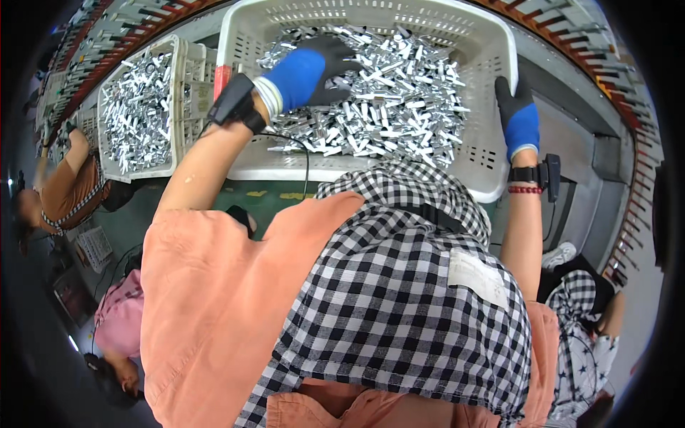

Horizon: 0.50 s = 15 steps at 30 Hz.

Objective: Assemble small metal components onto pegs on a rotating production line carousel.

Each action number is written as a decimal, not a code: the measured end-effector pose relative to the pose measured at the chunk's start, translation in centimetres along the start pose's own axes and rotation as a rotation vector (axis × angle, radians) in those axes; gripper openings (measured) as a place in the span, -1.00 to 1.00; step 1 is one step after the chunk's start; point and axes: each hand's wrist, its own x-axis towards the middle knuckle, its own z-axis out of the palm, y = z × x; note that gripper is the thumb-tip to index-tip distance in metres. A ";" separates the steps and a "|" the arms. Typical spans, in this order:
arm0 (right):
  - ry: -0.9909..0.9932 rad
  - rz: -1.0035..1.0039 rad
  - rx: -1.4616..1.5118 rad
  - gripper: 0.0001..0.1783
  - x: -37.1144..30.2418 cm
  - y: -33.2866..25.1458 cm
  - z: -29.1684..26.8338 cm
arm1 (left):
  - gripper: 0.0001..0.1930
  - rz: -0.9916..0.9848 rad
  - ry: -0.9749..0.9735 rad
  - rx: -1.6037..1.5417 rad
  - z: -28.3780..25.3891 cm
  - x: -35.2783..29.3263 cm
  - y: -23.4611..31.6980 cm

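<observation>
A large white plastic crate (479, 153) in front of me holds a heap of small shiny metal parts (407, 93), slim and rod-like. My left hand (314, 71), in a blue and black glove, reaches over the left side of the heap. Its fingers are spread apart, and I see nothing held in them; their undersides are hidden. My right hand (519, 114), gloved the same way, grips the crate's right rim, with the thumb and fingers on either side of the wall.
At the left stands another white crate (173, 107) full of similar metal parts. Racks of hanging rods (599, 57) curve along both sides. A grey metal surface (564, 121) lies right of the crate. Co-workers sit at left and right; a cable (307, 160) trails from my left wrist.
</observation>
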 end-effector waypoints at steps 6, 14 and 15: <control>0.022 0.042 -0.192 -0.42 -0.8 -0.6 0.9 | -0.22 -0.146 -0.022 0.048 6.9 0.6 5.9; 0.072 -0.037 0.089 -0.37 -7.4 -4.6 -1.9 | -0.30 0.102 -0.246 -0.087 4.3 10.3 7.8; 0.087 -0.048 0.069 -0.35 -9.2 -4.0 -2.5 | -0.29 0.134 -0.267 -0.078 2.2 11.9 7.7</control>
